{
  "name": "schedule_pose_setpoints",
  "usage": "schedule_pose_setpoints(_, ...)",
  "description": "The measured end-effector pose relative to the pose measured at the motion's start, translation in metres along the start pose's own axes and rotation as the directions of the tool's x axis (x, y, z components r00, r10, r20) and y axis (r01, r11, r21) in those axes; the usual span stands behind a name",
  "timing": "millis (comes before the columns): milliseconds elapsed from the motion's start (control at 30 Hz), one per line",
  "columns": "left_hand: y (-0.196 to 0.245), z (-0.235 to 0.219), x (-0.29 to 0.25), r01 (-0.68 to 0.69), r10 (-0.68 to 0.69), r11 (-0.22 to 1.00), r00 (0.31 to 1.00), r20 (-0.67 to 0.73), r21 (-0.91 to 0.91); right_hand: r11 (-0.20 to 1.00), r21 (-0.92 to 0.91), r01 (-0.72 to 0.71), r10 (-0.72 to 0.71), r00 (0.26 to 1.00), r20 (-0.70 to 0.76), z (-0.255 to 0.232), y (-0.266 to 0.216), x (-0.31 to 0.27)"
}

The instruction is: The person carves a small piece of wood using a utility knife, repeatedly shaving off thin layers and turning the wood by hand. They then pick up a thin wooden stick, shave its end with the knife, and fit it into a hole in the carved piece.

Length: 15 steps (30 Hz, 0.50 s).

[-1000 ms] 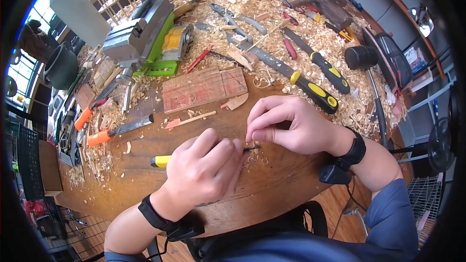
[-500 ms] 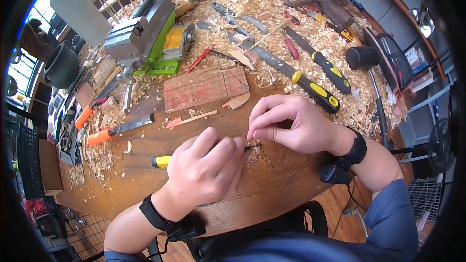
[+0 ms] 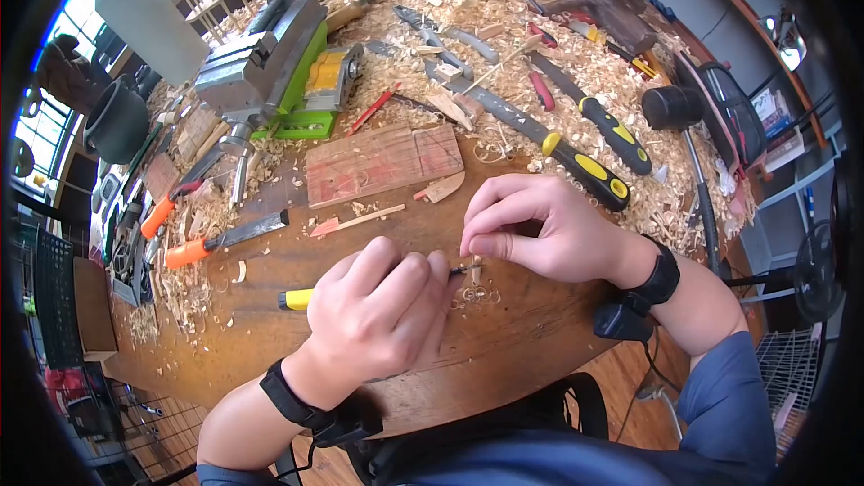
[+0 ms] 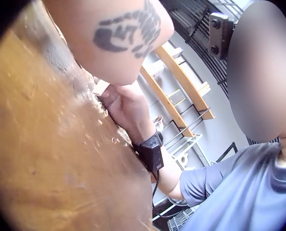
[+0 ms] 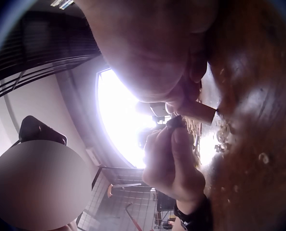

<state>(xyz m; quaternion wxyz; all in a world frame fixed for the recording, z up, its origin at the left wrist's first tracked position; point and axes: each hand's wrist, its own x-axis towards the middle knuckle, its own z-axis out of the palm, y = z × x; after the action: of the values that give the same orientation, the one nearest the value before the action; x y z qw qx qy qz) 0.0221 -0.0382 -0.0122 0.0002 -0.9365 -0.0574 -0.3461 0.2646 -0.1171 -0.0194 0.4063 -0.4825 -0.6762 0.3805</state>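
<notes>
The left hand grips a yellow-and-black handle, whose end sticks out at its left. A short dark part of this tool shows between the hands, against a small wooden piece. The right hand pinches that piece between thumb and fingers, low over the bench. In the right wrist view the piece juts from the right hand, with the left hand close by. The left wrist view has the piece's pale end beside the right hand; the left hand is nearer.
Beyond the hands lie a marked board, a thin stick and a curved wooden piece. An orange-handled chisel is at left, a green-based vise behind. Rasps, shavings and a mallet cover the right back.
The left hand has shifted slightly left, away from the right hand, and a bit more of the dark part shows. The right hand keeps its pinch, almost still.
</notes>
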Motion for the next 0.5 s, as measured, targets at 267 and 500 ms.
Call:
schedule_pose_setpoints(267,0.0032,0.0011,-0.0007,0.014,-0.012,0.999,0.999,0.051,-0.040,1.000,0.022,-0.017,0.017,1.000,0.006,0.0009,-0.0009,-0.0007)
schedule_pose_setpoints(500,0.0028,0.0040,-0.0064,-0.016,0.024,0.998,0.992,0.127,-0.063,1.000,0.007,0.011,-0.011,1.000,-0.019,0.0022,0.0022,-0.0004)
